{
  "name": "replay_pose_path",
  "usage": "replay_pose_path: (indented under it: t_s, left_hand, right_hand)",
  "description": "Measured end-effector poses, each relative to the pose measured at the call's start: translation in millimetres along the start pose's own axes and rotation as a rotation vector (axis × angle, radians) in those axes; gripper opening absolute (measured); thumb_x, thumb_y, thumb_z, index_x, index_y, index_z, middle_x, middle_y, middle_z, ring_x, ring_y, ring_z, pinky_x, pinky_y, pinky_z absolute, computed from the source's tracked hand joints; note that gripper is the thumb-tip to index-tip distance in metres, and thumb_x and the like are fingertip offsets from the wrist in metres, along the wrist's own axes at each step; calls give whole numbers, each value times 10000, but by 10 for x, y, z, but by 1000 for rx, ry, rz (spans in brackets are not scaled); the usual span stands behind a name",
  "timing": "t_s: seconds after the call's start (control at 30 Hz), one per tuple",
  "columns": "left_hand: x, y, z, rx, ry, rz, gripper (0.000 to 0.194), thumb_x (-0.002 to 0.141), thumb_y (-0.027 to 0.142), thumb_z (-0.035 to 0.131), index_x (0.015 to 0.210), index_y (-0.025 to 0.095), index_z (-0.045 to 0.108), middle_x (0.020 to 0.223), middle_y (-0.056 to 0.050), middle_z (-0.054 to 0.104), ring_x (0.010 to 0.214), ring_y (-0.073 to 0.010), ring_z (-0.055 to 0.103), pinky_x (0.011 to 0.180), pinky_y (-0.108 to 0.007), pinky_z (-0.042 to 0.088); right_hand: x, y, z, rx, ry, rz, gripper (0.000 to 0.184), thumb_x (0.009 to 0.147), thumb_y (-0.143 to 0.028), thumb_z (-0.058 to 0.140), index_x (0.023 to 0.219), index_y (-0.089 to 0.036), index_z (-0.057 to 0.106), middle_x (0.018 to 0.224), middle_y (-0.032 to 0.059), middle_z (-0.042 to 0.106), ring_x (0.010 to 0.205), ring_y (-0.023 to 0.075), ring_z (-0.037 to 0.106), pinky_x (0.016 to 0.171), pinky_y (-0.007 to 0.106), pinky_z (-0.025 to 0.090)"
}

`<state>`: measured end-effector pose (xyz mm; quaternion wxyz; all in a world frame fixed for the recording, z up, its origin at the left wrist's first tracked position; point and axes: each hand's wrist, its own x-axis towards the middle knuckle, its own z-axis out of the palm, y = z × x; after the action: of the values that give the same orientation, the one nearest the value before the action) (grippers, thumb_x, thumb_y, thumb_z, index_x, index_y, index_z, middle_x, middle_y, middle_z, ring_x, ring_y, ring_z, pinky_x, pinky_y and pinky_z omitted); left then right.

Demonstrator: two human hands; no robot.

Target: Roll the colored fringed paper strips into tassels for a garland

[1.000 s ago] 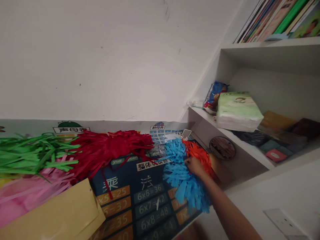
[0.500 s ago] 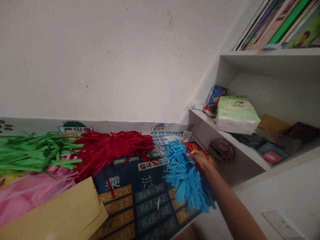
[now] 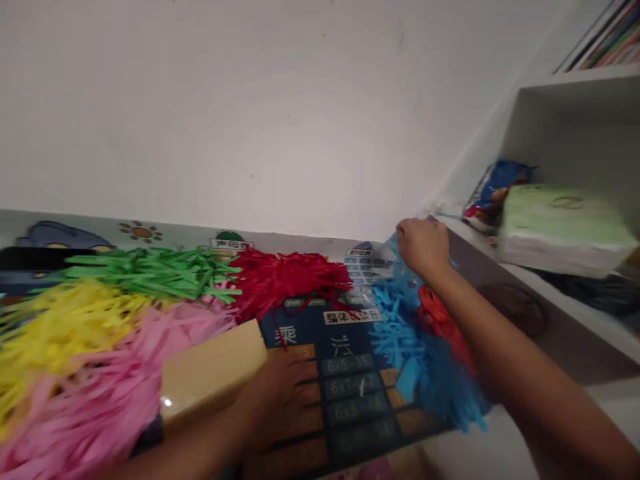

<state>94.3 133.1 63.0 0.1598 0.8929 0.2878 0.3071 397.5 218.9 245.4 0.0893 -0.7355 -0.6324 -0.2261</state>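
Right hand [image 3: 424, 247] raised, fingers curled, left hand [image 3: 287, 385] lower (blurred)

Left hand [image 3: 285, 387] blurred, yellow streamers [image 3: 75, 320] cut by left edge, books [image 3: 613, 41] cut by right edge

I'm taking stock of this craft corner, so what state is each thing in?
Green pom-pom: strips spread.
Yellow pom-pom: strips spread.
Pink pom-pom: strips spread.
Red pom-pom: fluffed, some strands trailing.
Blue pom-pom: fluffed, blurred lower down.
Orange pom-pom: partly hidden.
Brown packet: partly covered by left arm.
Chart: flat, partly covered.
Tissue pack: shelved; opened or sealed unclear.
Left hand: open, blurred.
Right hand: raised, fingers curled, grip unclear.
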Motion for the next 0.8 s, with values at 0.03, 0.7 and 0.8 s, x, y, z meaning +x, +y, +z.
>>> replay_pose_path:
  t_s: [0.03, 0.7, 0.8]
  left_hand:
    - [15, -97, -53, 36, -9, -33, 128, 877, 205, 585, 978, 202, 663, 960, -45, 689, 873, -182, 641, 785, -321, 535]
    - [296, -236, -632, 325, 144, -149, 367, 759, 76, 523, 1055, 233, 672, 1053, -34, 743, 1028, -254, 645, 1129, -606, 91]
    - [-35, -48, -652, 522, 235, -99, 458, 776, 49, 464, 1168, 227, 622, 1178, -68, 697, 1158, -298, 573, 1112, -620, 82]
  right_hand:
    - [-77, -189, -79, 14, 22, -95, 290, 987, -245, 388, 1077, -146, 645, 1051, 130, 658, 993, 239, 564, 805, 351, 298]
    - [-1121, -942, -25, 435, 191, -820, 240, 984, -232, 457, 893, -188, 675, 680, 12, 621, 652, 146, 521, 700, 311, 277]
    - [-1475, -789, 157, 471, 261, -753, 227, 977, -210, 445, 912, -222, 662, 727, 7, 638, 679, 150, 518, 725, 326, 291]
